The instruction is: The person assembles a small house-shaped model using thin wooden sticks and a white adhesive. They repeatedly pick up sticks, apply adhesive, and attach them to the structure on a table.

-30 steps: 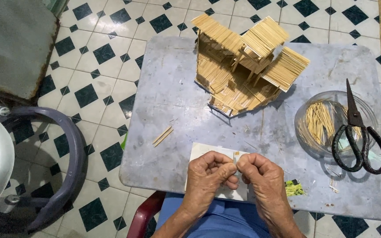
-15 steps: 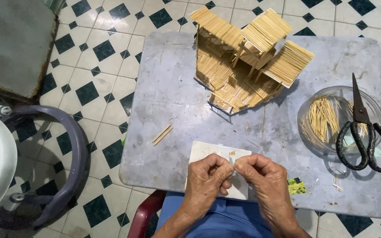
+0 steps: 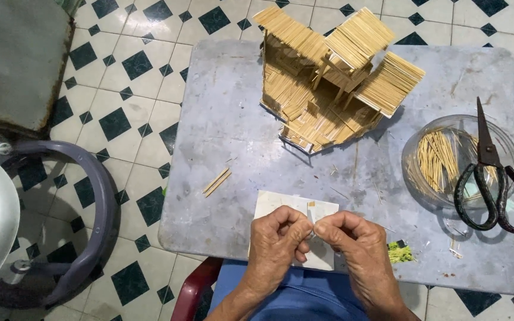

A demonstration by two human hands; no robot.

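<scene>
In the head view, the left hand [image 3: 278, 244] and right hand [image 3: 352, 241] stay pinched together on a small stick [image 3: 312, 219] over the white paper [image 3: 292, 205] — barely shifted — near the worktop [image 3: 221, 113] edge; the matchstick house [image 3: 334, 77] is unmoved.

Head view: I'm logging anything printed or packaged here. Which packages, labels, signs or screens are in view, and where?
No labels, signs or screens show.
Clear round container: table's right side, holding pale thin sticks, black scissors across its rim.
White paper sheet: table's near edge, under left hand and right hand; blank as far as visible.
</scene>
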